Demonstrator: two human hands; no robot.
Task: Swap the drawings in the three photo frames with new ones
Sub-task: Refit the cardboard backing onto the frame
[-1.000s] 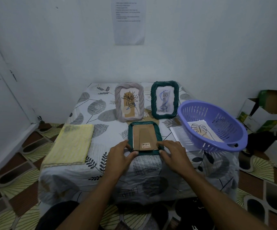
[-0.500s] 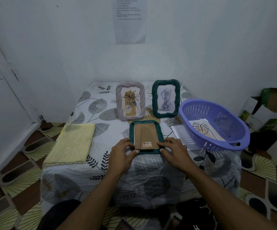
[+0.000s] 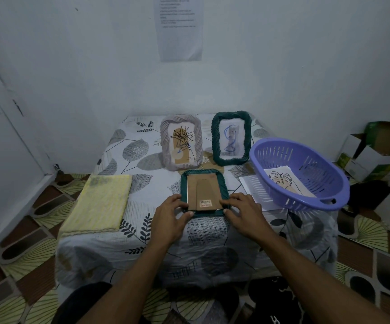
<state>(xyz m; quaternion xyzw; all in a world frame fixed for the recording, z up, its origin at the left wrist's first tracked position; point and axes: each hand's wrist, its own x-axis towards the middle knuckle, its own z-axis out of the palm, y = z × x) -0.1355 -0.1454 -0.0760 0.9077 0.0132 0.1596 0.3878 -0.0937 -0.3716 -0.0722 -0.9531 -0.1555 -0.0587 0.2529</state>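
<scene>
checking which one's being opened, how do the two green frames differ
The back green frame stands upright, showing a blue drawing; the front green frame lies face down, backing up. The left hand and right hand hold the front one only. Both have twisted green rims.

Dim, bluish, even light, soft shadows, wide-angle bending at the edges

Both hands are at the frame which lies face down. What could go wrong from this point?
1. The face-down frame lies near the front edge of the table. With the left hand holding it and the right hand touching its backing, it might slide off.
2. The purple basket appears to overhang the table's right edge, so a bump could tip it.
</scene>
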